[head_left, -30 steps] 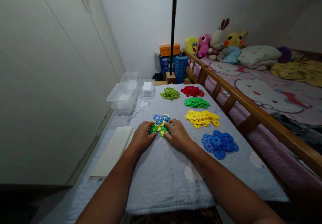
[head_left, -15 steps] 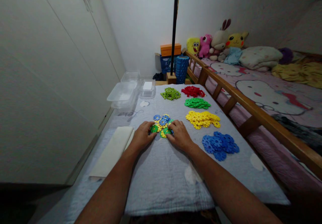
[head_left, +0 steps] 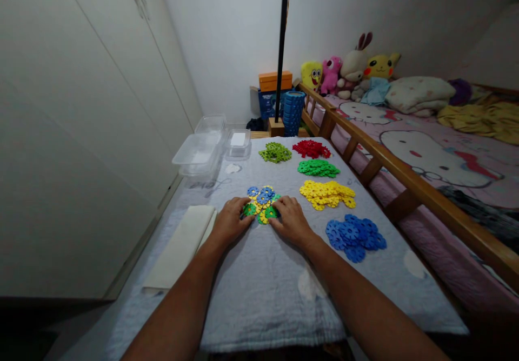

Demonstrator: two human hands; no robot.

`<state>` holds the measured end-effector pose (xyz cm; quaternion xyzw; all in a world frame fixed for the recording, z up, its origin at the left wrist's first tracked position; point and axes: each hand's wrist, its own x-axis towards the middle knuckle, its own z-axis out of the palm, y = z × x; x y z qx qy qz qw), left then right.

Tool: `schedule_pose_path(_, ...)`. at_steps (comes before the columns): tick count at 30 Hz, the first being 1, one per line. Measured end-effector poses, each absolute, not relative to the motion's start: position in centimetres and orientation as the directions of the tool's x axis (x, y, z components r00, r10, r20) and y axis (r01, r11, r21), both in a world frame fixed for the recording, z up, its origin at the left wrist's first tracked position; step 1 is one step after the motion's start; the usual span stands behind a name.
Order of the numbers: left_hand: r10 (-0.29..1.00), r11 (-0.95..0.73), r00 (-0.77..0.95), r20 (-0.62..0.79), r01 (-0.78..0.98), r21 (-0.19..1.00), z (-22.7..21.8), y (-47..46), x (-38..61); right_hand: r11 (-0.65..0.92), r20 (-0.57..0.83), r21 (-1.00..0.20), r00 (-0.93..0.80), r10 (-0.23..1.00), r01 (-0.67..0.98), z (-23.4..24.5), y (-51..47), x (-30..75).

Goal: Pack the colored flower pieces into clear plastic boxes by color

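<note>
A flat cluster of joined plastic discs (head_left: 261, 201), blue, yellow and green, lies on the grey cloth (head_left: 263, 291). My left hand (head_left: 230, 221) rests at its left edge with fingers curled onto a green disc. My right hand (head_left: 290, 220) presses on its right edge, fingertips on a green and yellow disc. Sorted piles lie to the right: blue discs (head_left: 354, 234), yellow discs (head_left: 327, 193), green discs (head_left: 318, 167), red discs (head_left: 311, 148) and light green discs (head_left: 275, 152).
Clear plastic containers (head_left: 203, 147) stand at the far left of the table. A folded white cloth (head_left: 182, 245) lies left of my hands. A wooden bed rail (head_left: 405, 180) runs along the right. A black pole (head_left: 281, 47) rises beyond the table.
Both hands stay on the disc cluster with only slight finger shifts; the view has drifted a little.
</note>
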<state>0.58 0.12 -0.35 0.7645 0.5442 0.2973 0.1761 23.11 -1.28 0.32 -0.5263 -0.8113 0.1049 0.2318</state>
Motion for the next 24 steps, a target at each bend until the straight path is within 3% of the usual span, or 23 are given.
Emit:
schedule_pose_path(5,0.932,-0.358,0.239,0.274,0.733,0.579,-0.5,0.1,0.7,0.396,0.282,-0.478,-0.29,0.914,0.784,0.1,-1.0,23.0)
schedule_pose_path(11,0.934,-0.357,0.266,0.241,0.746,0.562,-0.3,0.0,0.8,0.297,0.169,-0.719,-0.257,0.952,0.628,2.1,-0.5,24.1)
schedule_pose_path(14,0.928,-0.371,0.277,0.249,0.742,0.559,-0.3,0.0,0.8,0.251,0.158,-0.784,-0.208,0.965,0.567,4.2,1.7,26.4)
schedule_pose_path(18,0.927,-0.372,0.269,0.261,0.734,0.568,-0.5,0.0,0.7,0.145,0.167,-0.827,-0.008,0.986,0.544,6.7,6.9,30.9)
schedule_pose_path(20,0.927,-0.373,0.268,0.262,0.731,0.572,-0.6,0.0,0.7,0.001,0.11,-0.828,0.161,0.981,0.561,7.3,9.4,33.1)
schedule_pose_path(24,0.927,-0.373,0.279,0.249,0.735,0.566,-0.5,0.1,0.7,-0.115,0.086,-0.812,0.313,0.946,0.572,7.2,12.8,36.0)
